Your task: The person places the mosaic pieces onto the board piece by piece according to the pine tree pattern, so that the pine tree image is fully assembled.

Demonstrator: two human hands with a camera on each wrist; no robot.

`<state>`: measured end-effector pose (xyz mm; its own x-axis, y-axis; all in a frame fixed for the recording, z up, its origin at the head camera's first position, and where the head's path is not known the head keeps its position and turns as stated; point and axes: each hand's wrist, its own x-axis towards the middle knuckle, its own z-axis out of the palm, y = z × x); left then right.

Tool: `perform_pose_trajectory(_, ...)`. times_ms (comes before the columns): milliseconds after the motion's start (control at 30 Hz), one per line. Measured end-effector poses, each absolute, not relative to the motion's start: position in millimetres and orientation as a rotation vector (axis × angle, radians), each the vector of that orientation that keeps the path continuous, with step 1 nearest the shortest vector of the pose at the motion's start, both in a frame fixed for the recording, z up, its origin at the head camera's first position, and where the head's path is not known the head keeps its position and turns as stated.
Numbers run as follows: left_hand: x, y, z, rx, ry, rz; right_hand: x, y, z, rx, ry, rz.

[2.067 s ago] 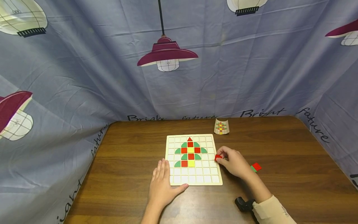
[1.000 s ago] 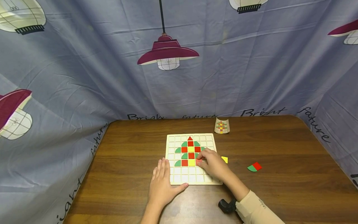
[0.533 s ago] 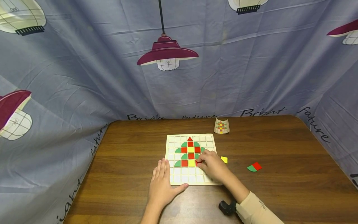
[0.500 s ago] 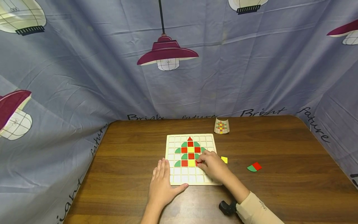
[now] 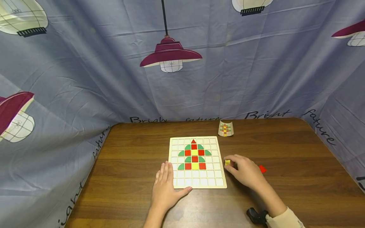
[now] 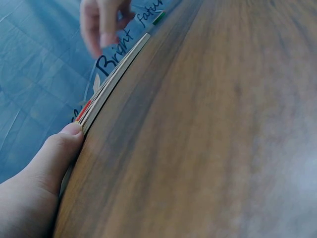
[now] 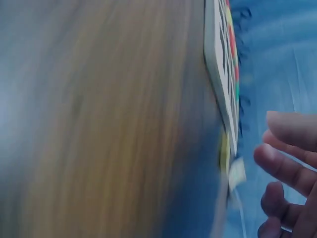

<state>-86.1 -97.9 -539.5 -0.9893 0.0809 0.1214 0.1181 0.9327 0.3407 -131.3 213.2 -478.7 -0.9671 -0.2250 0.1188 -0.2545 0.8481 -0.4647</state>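
Note:
My left hand [image 5: 165,186] lies flat with straight fingers along the left edge of a white grid board [image 5: 211,182], its thumb touching the near edge. Red, yellow and green pieces fill cells of the board in a tree shape, a red triangle [image 5: 193,142] at its top. Just beyond the board's right edge, my right hand [image 5: 246,171] hovers over a loose yellow square [image 5: 227,162], thumb and forefinger spread. The right wrist view shows a gap between these fingers and the yellow square [image 7: 224,151].
A small curved pattern card [image 5: 226,129] with a similar tree stands behind the board. A loose red square [image 5: 262,168] lies right of my right hand, partly hidden. In the left wrist view a green piece [image 6: 159,18] shows on the table. A printed curtain [image 5: 182,95] hangs behind.
My right hand has set a red square in the cell right of the lower yellow one, let go, and moved right to the loose yellow square. My left hand has stayed still.

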Motion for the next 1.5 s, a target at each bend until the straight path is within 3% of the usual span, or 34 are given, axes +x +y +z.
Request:
perform_pose_trajectory(500,-87.2,-97.7,-540.1,-0.153,-2.989,-0.534,-94.6,291.1,-476.5,-0.037,-3.116,0.556)
perform_pose_trajectory(1500,-86.9,-97.5,-538.2,-0.15,-2.992,-0.548,-109.6,272.1,-489.5,0.136,-3.082,0.536)
